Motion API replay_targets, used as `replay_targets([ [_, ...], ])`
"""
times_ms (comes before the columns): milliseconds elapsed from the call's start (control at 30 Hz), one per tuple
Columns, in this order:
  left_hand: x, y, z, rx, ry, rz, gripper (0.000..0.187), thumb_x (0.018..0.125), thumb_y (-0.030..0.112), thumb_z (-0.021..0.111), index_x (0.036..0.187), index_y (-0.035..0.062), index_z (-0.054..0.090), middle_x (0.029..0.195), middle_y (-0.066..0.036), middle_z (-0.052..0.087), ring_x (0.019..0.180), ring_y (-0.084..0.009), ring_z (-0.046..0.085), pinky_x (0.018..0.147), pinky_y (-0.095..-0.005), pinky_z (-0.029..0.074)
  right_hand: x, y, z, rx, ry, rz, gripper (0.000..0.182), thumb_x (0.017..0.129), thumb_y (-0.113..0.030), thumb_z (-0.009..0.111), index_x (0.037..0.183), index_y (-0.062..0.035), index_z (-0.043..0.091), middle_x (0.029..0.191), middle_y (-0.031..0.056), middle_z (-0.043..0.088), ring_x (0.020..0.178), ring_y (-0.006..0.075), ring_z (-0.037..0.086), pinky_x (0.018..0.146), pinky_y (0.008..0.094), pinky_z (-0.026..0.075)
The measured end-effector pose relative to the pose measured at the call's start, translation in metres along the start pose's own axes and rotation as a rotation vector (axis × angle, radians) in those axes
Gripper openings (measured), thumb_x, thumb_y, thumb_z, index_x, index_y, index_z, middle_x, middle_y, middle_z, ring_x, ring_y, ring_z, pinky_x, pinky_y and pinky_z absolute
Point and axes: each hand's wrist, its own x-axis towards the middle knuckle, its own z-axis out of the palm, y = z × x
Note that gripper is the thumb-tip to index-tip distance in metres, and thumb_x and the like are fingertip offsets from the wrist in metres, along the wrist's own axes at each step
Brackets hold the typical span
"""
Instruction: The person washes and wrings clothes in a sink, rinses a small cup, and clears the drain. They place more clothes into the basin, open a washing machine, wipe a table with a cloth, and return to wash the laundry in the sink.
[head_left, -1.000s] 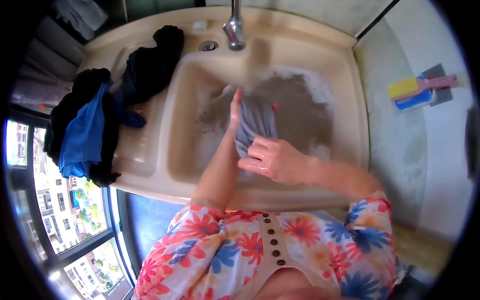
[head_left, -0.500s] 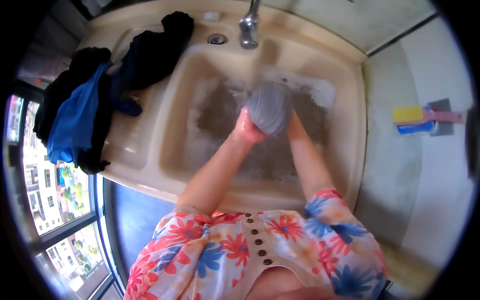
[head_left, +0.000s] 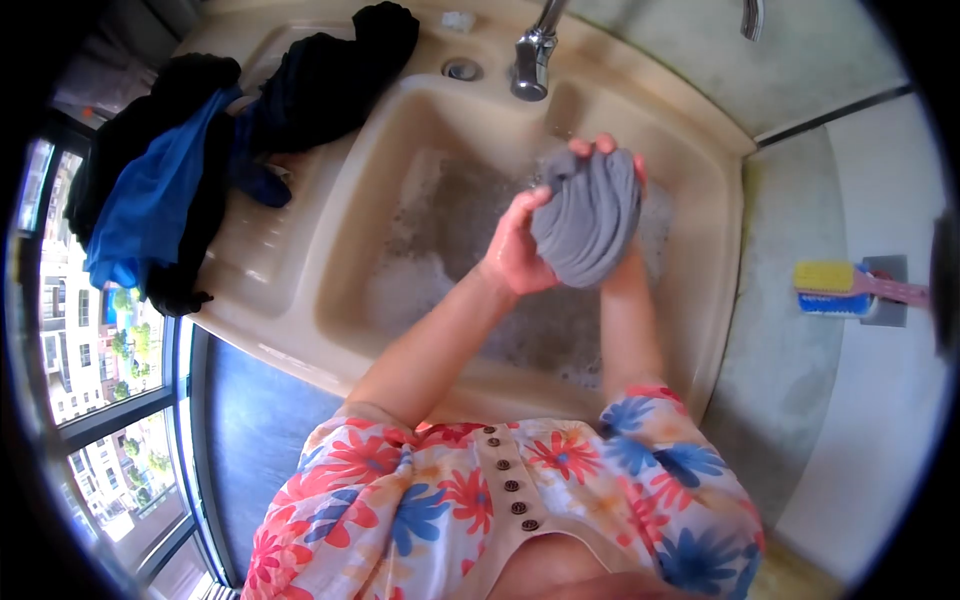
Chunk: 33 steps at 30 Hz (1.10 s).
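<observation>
A bunched grey cloth (head_left: 588, 222) is held up above the sudsy water in the sink basin (head_left: 338, 250). It is folded into a thick, creased bundle. On its left side, my left hand (head_left: 516, 248) is closed around it, with the thumb against the cloth. My right hand (head_left: 606, 146) grips it from the far right side; its fingertips curl over the top edge and the palm is hidden behind the bundle. Murky water with white foam (head_left: 420, 283) lies below both hands. The chrome tap (head_left: 531, 68) stands just beyond them.
Dark clothes (head_left: 325, 95) and a blue garment (head_left: 160, 195) are heaped on the ridged drainboard (head_left: 250, 265) at left. A yellow-and-blue brush (head_left: 832, 287) hangs on the right wall. The drain fitting (head_left: 461, 69) sits near the tap. Windows line the left side.
Both hands have lifted the grey cloth and moved it slightly right. The bundle is turned, and the right fingertips now show over its top. The view has shifted a little.
</observation>
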Motion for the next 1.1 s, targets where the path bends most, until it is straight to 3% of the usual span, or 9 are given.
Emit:
replay_targets([
  [33, -0.002, 0.0, 0.0, 0.052, 0.022, -0.036, 0.059, 0.078, 0.045, 0.053, 0.124, 0.0091, 0.042, 0.124, -0.007, 0.046, 0.114, -0.0221, 0.044, 0.099, -0.0369, 0.032, -0.003, -0.008, 0.013, -0.084, 0.228, -0.01, 0.031, 0.08, -0.036, 0.054, 0.096, -0.0096, 0.049, 0.098, 0.0094, 0.054, 0.089, 0.0251, 0.053, 0.075, 0.0376, 0.047],
  [133, 0.0, 0.0, 0.006, 0.445, 0.193, -0.155, 0.069, 0.068, 0.037, 0.066, 0.124, 0.0061, 0.039, 0.116, -0.008, 0.05, 0.105, -0.021, 0.049, 0.091, -0.0355, 0.038, -0.001, -0.024, 0.02, -0.626, 0.638, 0.174, 0.024, 0.076, -0.027, 0.058, 0.089, -0.0077, 0.052, 0.088, 0.0086, 0.057, 0.081, 0.0211, 0.056, 0.072, 0.0332, 0.047],
  [267, 0.008, -0.009, -0.033, 0.992, 0.566, -0.122, 0.058, 0.059, 0.026, 0.071, 0.108, 0.0041, 0.05, 0.101, -0.008, 0.056, 0.09, -0.0174, 0.054, 0.076, -0.0315, 0.045, 0.006, -0.01, -0.035, -1.314, 0.676, 0.44, 0.024, 0.064, -0.018, 0.064, 0.081, -0.0038, 0.055, 0.075, 0.007, 0.058, 0.064, 0.0168, 0.054, 0.06, 0.0284, 0.045],
  [367, 0.005, -0.02, -0.048, 1.411, 0.832, -0.031, 0.052, 0.049, 0.035, 0.071, 0.086, 0.0005, 0.061, 0.088, -0.013, 0.062, 0.082, -0.0205, 0.06, 0.071, -0.0299, 0.047, -0.011, 0.01, -0.054, -1.742, 0.614, 0.343, 0.027, 0.057, -0.014, 0.062, 0.08, -0.0019, 0.054, 0.071, 0.0065, 0.056, 0.062, 0.0147, 0.051, 0.059, 0.0281, 0.043],
  [667, 0.0, -0.016, -0.024, 2.31, 0.379, -0.652, 0.045, 0.051, 0.03, 0.07, 0.089, 0.006, 0.063, 0.089, -0.009, 0.063, 0.084, -0.0224, 0.061, 0.075, -0.0317, 0.048, -0.082, -0.001, -0.04, -0.847, 0.706, 0.612, 0.034, 0.077, -0.027, 0.065, 0.105, -0.0094, 0.054, 0.098, 0.0052, 0.053, 0.088, 0.0159, 0.053, 0.069, 0.0334, 0.046],
  [767, 0.001, -0.019, -0.018, 2.342, 0.279, -0.664, 0.042, 0.051, 0.027, 0.07, 0.087, 0.0062, 0.063, 0.094, -0.01, 0.062, 0.087, -0.0219, 0.06, 0.075, -0.0324, 0.048, -0.096, -0.007, -0.035, -0.743, 0.798, 0.586, 0.034, 0.076, -0.023, 0.064, 0.104, -0.0075, 0.053, 0.094, 0.0061, 0.055, 0.084, 0.0171, 0.055, 0.069, 0.0343, 0.048],
  [867, 0.005, -0.004, -0.037, 2.144, 0.214, -0.271, 0.055, 0.055, 0.031, 0.072, 0.102, 0.007, 0.058, 0.093, -0.012, 0.061, 0.088, -0.0237, 0.059, 0.075, -0.0324, 0.047, -0.096, -0.015, -0.031, -0.767, 0.96, 0.389, 0.032, 0.077, -0.019, 0.063, 0.102, -0.0028, 0.052, 0.089, 0.0072, 0.057, 0.08, 0.0178, 0.057, 0.068, 0.0328, 0.049],
  [967, 0.007, 0.004, -0.059, 1.459, 0.339, 0.219, 0.066, 0.061, 0.04, 0.072, 0.116, 0.0108, 0.048, 0.105, -0.008, 0.056, 0.097, -0.0226, 0.054, 0.078, -0.034, 0.045, -0.086, -0.028, -0.025, -0.807, 0.974, 0.045, 0.027, 0.077, -0.014, 0.062, 0.098, 0.0003, 0.053, 0.087, 0.0079, 0.058, 0.078, 0.0178, 0.058, 0.067, 0.0306, 0.049],
  [1100, 0.01, 0.005, -0.02, 0.515, 0.388, 0.057, 0.06, 0.065, 0.029, 0.074, 0.115, 0.0124, 0.046, 0.108, -0.008, 0.053, 0.096, -0.022, 0.052, 0.078, -0.0349, 0.044, -0.076, -0.011, -0.005, -0.802, 0.758, -0.231, 0.022, 0.079, -0.013, 0.058, 0.098, -0.0027, 0.054, 0.092, 0.0078, 0.058, 0.087, 0.0189, 0.056, 0.075, 0.0321, 0.046],
])
